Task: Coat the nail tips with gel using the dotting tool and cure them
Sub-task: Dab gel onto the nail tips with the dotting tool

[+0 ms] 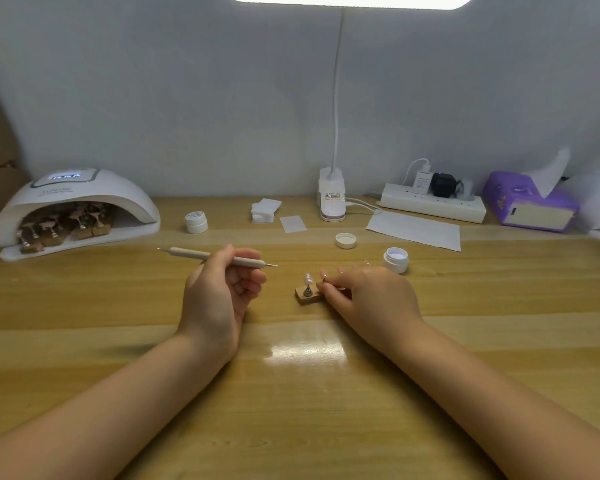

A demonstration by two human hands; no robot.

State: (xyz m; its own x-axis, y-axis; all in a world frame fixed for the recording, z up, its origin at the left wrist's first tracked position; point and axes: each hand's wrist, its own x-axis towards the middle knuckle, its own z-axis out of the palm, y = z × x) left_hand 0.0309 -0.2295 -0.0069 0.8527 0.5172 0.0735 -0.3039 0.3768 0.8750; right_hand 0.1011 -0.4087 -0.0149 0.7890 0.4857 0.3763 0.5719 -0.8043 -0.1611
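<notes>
The fingers (pixel 246 271) of the left hand (pixel 219 296) are curled round a dotting tool (pixel 215 257), which lies nearly level across them with one metal tip pointing left and the other right. The fingertips (pixel 328 284) of the right hand (pixel 368 296) are drawn together in a pinch at the right end of a small wooden holder (pixel 307 296); what exactly they pinch is too small to tell. Both forearms rest on the wooden table (pixel 291 393), near the middle.

At the far left stands the white curing lamp (pixel 73 209), its display lit, with several nail tips on wooden stands (pixel 66 225) inside its opening. At the far right sits a purple tissue box (pixel 530 202), and left of it a white power strip (pixel 433 202) with plugs in it. A sheet of white paper (pixel 414 230) lies just in front of the strip. A clip lamp (pixel 331 195) stands at the far middle, its white neck rising up the wall. Left of it is a small stack of white pads (pixel 264 209), with a single pad (pixel 292 224) beside it.

An open gel jar (pixel 395 259) stands just beyond the right hand, its lid (pixel 345 240) lying apart to the left. A closed white jar (pixel 196 221) sits farther left. On the holder, a pale nail tip (pixel 308 280) stands upright on a metal post, just left of the right fingertips.
</notes>
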